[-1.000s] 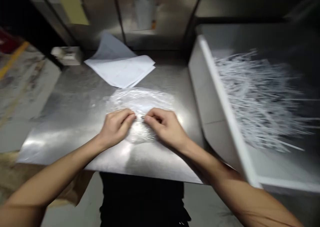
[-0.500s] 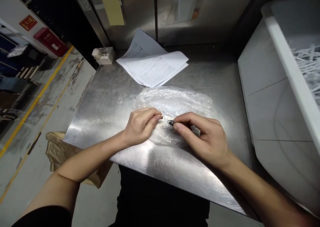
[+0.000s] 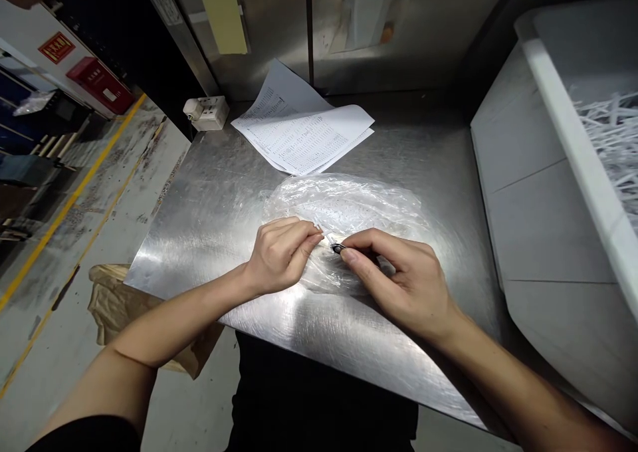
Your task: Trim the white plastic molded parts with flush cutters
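Note:
My left hand is closed, thumb and forefinger pinching a thin white plastic piece that slants down to the right. Close beside it, my right hand pinches a small dark tool with a shiny edge; its exact kind is too small to make out. The tool's tip is at the lower end of the white piece, and I cannot tell if they touch. Beneath both hands a clear plastic bag lies spread and crumpled on the metal table.
Printed sheets lie behind the bag, with a white power socket to their left. A large white bin holding many thin white pieces stands at the right. Brown paper is down by the table's left edge.
My right hand has shifted slightly left with the dark tool, closer to my left fingers. The left hand stays nearly in place, still pinching the white piece.

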The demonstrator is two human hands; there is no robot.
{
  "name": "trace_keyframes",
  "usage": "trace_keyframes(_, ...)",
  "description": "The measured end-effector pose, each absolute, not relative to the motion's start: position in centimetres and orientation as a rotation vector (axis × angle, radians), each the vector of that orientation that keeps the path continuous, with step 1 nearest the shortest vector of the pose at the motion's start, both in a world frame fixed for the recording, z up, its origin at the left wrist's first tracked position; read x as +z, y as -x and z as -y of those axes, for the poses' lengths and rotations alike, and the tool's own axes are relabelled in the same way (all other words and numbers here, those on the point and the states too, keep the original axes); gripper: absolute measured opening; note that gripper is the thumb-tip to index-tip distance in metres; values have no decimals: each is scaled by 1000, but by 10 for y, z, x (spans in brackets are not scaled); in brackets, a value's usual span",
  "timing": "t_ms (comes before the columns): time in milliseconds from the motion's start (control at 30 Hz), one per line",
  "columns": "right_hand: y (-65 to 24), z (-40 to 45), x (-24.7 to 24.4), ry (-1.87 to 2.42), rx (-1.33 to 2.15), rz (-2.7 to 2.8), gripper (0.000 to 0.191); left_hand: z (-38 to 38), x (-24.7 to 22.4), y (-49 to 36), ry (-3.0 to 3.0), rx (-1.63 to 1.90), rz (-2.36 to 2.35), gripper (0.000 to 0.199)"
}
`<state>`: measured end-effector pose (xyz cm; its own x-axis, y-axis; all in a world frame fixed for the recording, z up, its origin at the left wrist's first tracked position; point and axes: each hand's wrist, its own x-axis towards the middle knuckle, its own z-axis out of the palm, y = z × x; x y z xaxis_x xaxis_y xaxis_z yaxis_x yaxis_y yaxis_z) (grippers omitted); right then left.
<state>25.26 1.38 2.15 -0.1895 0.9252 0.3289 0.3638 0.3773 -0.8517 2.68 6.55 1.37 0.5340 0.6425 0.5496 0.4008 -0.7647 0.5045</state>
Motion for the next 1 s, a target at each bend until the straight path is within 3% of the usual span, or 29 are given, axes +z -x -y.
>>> trace_keyframes(400,-251,-26,12,1252,1180,1366,33,-65,16,-28,-2401,1029,-1021,21)
trace_keyframes(800,-249,-23,9,1146,588,1568,18,-59,31,-22,-2736,1453,-821,11)
trace_keyframes(1000,-264,-17,-5,1278,499,1605,23,-6,27,47,-2636,1719,-1240,2)
